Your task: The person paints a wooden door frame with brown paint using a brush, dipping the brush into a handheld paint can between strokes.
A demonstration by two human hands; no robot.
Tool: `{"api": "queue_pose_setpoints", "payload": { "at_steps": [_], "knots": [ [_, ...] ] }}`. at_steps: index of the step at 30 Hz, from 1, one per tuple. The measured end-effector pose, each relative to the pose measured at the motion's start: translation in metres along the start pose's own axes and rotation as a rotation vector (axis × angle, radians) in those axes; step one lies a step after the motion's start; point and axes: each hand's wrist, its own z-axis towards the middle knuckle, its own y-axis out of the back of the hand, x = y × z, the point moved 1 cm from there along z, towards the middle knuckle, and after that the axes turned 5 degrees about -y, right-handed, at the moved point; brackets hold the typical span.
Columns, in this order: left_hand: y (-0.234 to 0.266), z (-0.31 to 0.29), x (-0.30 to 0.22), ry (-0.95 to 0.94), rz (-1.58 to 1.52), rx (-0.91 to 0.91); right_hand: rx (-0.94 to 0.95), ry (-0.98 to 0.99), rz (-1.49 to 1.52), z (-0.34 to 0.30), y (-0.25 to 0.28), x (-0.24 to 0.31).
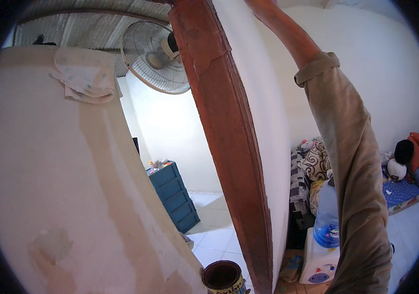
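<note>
My right arm, in a rolled-up brown sleeve point(354, 161), stretches up past the white wall. Only the base of my right hand point(262, 6) shows, cut off by the top edge close to the top of a reddish-brown wooden door frame point(229, 132), so its fingers are hidden. Low in the middle stands an open can point(224, 279) with a dark, stained inside and a yellow label. What supports the can is out of sight. My left hand does not show.
A wall-mounted fan point(153, 59) juts out beyond the frame. On the left, a cloth point(84, 73) hangs over a patchy wall point(47, 161). Through the opening stands a blue-green cabinet point(175, 196). To the right are a water dispenser point(317, 259) with its bottle and a blue mattress point(405, 193).
</note>
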Motion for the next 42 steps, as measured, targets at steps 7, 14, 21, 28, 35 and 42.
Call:
{"api": "queue_pose_setpoints", "payload": {
  "at_steps": [7, 14, 21, 28, 35, 42],
  "knots": [
    [0.014, 0.01, -0.004, 0.024, 0.044, -0.307, 0.048, -0.044, -0.031, 0.003, 0.004, 0.001],
    [0.056, 0.022, 0.007, 0.034, 0.091, -0.862, 0.087, -0.13, 0.013, 0.0, 0.013, 0.009],
    [0.015, 0.006, -0.015, 0.08, -0.144, 0.218, 0.172, -0.195, 0.074, -0.011, 0.026, 0.008],
    [0.048, 0.007, -0.005, 0.178, 0.003, -0.513, 0.247, -0.267, 0.109, -0.034, 0.047, 0.025],
    [0.018, 0.011, -0.006, 0.153, 0.245, -0.272, 0.284, -0.252, 0.045, -0.08, 0.08, 0.041],
    [0.053, 0.003, -0.018, 0.248, 0.155, -0.173, 0.282, -0.345, 0.075, -0.153, 0.105, 0.047]
  ]
}}
